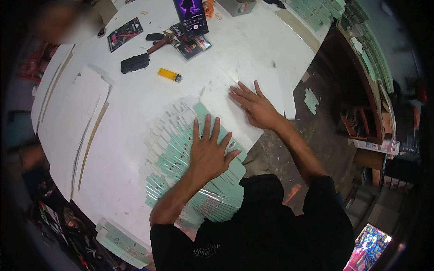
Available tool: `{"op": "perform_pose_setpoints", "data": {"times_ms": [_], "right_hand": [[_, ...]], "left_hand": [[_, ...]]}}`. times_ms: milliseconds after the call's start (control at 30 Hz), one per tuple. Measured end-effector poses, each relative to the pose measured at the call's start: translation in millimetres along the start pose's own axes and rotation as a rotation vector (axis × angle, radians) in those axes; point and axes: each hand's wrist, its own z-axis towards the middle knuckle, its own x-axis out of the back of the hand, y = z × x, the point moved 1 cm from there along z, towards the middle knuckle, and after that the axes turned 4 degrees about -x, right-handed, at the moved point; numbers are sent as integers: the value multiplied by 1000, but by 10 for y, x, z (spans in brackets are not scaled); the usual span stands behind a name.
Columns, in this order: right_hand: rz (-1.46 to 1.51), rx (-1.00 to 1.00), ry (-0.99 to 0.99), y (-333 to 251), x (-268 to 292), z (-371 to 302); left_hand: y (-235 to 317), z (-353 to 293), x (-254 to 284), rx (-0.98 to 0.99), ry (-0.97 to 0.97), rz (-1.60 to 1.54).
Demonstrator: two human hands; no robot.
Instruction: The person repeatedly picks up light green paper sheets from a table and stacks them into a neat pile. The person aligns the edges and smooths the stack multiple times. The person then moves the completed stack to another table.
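Observation:
A fanned-out spread of flat, mint-green printed carton blanks (221, 201) with white tabs overlaps along the near edge of the white table (131, 97). My left hand (210, 151) lies on the spread with its fingers stretched apart, palm down, gripping nothing. To the right, my right hand (257, 106) rests palm down on a white surface beyond the blanks, fingers extended and thumb apart. Whether that surface is a loose sheet or the tabletop, I cannot tell. Part of the fan is hidden beneath my left hand and forearm.
Farther off lie a yellow lighter (169, 75), a black case (135, 63), a packaged tool (125, 34) and a lit phone (190, 18). White boards (86, 104) are stacked at the left. More green blanks (122, 244) sit at the lower left; one piece (311, 101) is on the floor.

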Motion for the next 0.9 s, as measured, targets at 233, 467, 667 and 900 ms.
{"op": "perform_pose_setpoints", "data": {"times_ms": [233,467,667,900], "right_hand": [[-106,-612,373,-78,-361,117],[593,-533,175,-346,370,-92],[59,-272,360,-215,-35,-198],[-208,-177,258,-216,-129,134]], "left_hand": [[-15,-37,-86,30,50,-38],[-57,-30,-43,39,149,-70],[-19,-32,-28,39,86,-81],[-49,-44,17,61,128,-150]]}}
